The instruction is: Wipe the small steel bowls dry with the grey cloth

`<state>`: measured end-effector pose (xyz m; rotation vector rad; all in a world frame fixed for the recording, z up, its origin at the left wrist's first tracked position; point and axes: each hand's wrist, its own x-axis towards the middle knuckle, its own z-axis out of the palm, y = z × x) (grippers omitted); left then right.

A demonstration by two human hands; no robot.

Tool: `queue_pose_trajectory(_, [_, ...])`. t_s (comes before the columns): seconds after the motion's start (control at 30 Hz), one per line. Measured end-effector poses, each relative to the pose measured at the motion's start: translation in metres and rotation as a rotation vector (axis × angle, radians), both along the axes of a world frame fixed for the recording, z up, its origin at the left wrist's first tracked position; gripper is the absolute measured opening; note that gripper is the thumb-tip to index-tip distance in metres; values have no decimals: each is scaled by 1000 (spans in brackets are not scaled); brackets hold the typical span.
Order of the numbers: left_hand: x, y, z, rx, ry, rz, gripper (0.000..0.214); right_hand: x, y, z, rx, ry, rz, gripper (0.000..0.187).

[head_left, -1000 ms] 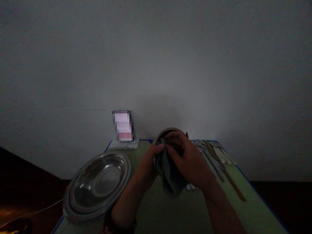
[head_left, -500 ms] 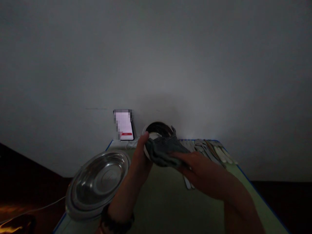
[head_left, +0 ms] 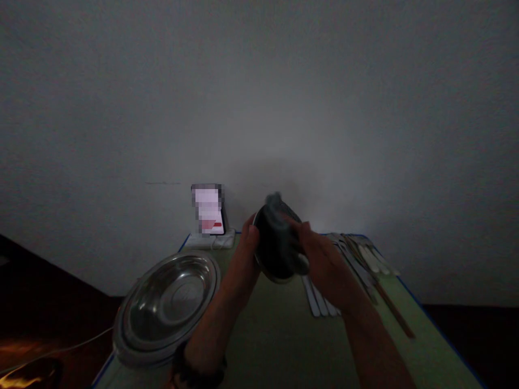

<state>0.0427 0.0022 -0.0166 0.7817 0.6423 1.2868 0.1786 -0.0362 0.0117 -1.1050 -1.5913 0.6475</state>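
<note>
Above the middle of the table, my left hand (head_left: 246, 253) grips the side of a round container (head_left: 267, 248) with a pale rim and a dark face. The container is tilted, and poor light hides its details. My right hand (head_left: 322, 259) is closed on a grey-green cloth (head_left: 281, 227), pressing it against the container's right side. Motion blurs the cloth, and the right fingertips are partly hidden by it. Below the right hand, several pale-handled utensils (head_left: 320, 300) lie side by side on the table.
Nested steel basins (head_left: 133, 348) stand at the table's left. A lit phone (head_left: 208, 208) leans on the wall, with a white power strip (head_left: 227, 239) below it. More cutlery (head_left: 357, 262) and a brown stick (head_left: 393, 310) lie at right on the green, blue-edged table (head_left: 284, 346).
The container has turned, so its shiny inside no longer shows and a dark face does. The cloth and my right hand have moved up and over to its right side.
</note>
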Motion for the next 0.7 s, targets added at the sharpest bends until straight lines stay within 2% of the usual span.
queue_pose_trajectory(0.07, [0,-3,8,0,-38,2,45,-10,5,-4,38,-76,121,37])
queue_pose_trajectory(0.1, [-1,-5,11,-3,-51,6,41,-13,7,-7,69,-120,121,34])
queue_pose_trajectory(0.2, [-3,-8,17,38,-50,-31,38,-15,11,-14,107,-230,-13,33])
queue_pose_trajectory(0.3, [0,-12,12,74,-19,-111,47,-17,13,-21,75,-221,-133,41])
queue_pose_trajectory(0.4, [6,-16,5,50,-19,-132,46,-22,11,-25,53,-163,-138,46])
queue_pose_trajectory(0.53, [11,-19,7,6,-59,-101,43,-28,4,-23,30,-46,-2,45])
queue_pose_trajectory(0.7, [7,-16,17,-52,-25,163,24,-30,-5,-13,47,-91,264,51])
